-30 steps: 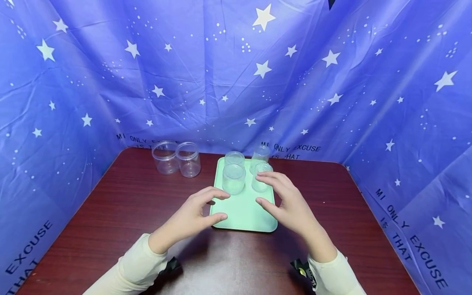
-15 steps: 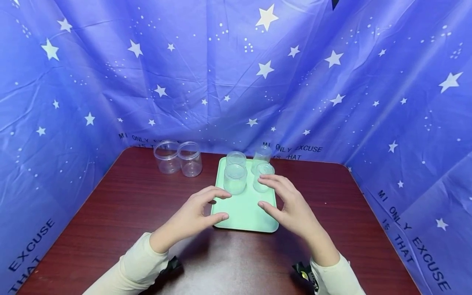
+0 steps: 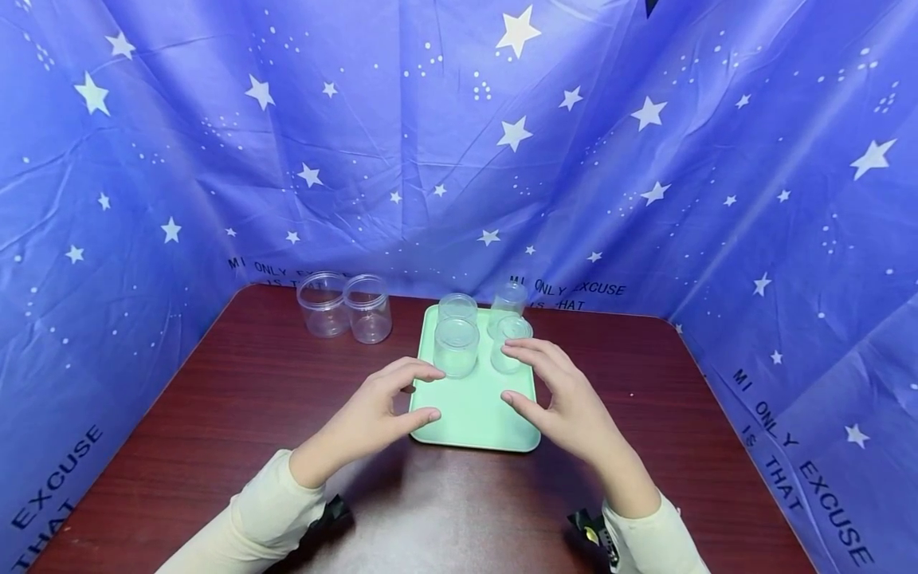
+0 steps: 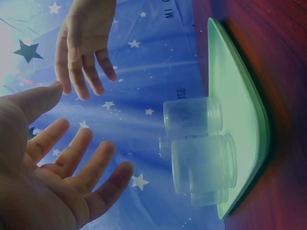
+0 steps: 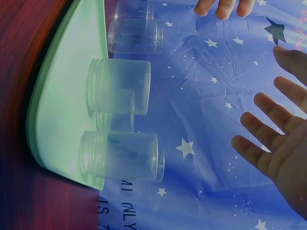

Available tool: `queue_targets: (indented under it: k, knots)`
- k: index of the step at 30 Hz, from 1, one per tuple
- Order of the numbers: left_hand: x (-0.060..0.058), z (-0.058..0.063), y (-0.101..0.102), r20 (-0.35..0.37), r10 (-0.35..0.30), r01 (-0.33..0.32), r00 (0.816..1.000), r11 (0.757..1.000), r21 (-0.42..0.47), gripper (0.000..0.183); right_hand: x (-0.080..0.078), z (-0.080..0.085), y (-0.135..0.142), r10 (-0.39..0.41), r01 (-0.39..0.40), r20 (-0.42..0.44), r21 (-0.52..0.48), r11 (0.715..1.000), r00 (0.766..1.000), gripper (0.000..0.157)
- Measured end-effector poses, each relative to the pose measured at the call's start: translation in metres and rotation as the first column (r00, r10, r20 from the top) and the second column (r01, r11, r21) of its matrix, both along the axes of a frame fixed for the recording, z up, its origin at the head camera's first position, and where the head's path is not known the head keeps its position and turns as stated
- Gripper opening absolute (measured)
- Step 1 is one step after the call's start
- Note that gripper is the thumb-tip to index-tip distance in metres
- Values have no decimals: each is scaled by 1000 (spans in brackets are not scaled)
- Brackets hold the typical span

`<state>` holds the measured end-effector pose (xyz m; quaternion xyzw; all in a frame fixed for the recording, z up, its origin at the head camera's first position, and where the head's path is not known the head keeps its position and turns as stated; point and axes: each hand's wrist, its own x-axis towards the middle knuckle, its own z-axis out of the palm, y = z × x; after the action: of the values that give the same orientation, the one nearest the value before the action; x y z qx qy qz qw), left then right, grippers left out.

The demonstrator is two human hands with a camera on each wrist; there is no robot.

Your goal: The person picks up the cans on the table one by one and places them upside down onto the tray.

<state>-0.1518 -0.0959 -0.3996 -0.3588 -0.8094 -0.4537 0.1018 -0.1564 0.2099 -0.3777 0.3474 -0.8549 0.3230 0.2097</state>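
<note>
My left hand [image 3: 369,410] hovers over the left side of a pale green tray [image 3: 476,414], its fingers relaxed and thumb apart, holding nothing. Over the tray's right side, my right hand [image 3: 566,399] hangs in a similar pose, also holding nothing. Several clear plastic jars stand upside down toward the tray's back. A wider front jar [image 3: 456,348] is nearest the left fingertips, with another jar [image 3: 457,305] behind it. In the head view the right fingertips partly cover a narrower jar [image 3: 508,351]; a taller jar [image 3: 509,301] stands behind. Both wrist views show the hands apart from the jars.
Two clear jars, a wider one [image 3: 323,307] and a narrower one [image 3: 369,311], stand rim up on the dark red wooden table [image 3: 237,406] at the back left. A blue star-patterned cloth [image 3: 402,143] hangs round the back and sides.
My left hand has drifted very slightly up and to the left. The right hand, tray and jars stay in place.
</note>
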Motion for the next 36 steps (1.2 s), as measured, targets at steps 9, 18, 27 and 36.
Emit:
queue_targets:
  k: [9,18,27,36]
  knots:
    - [-11,7,-5,-38,46,-48,998,998,-52,46,2,1,0,-4,4,2,6,1000,1000,61]
    - [-35,22,-13,-102,83,-97,991,986,-138,47,3,2,-1,-17,16,17,23,1000,1000,61]
    - [-54,43,-10,-134,91,-124,987,959,-255,47,3,2,-1,-8,8,4,18,1000,1000,60]
    - [-68,59,-14,-135,113,-155,984,924,-350,45,3,1,0,-4,5,-18,21,1000,1000,60]
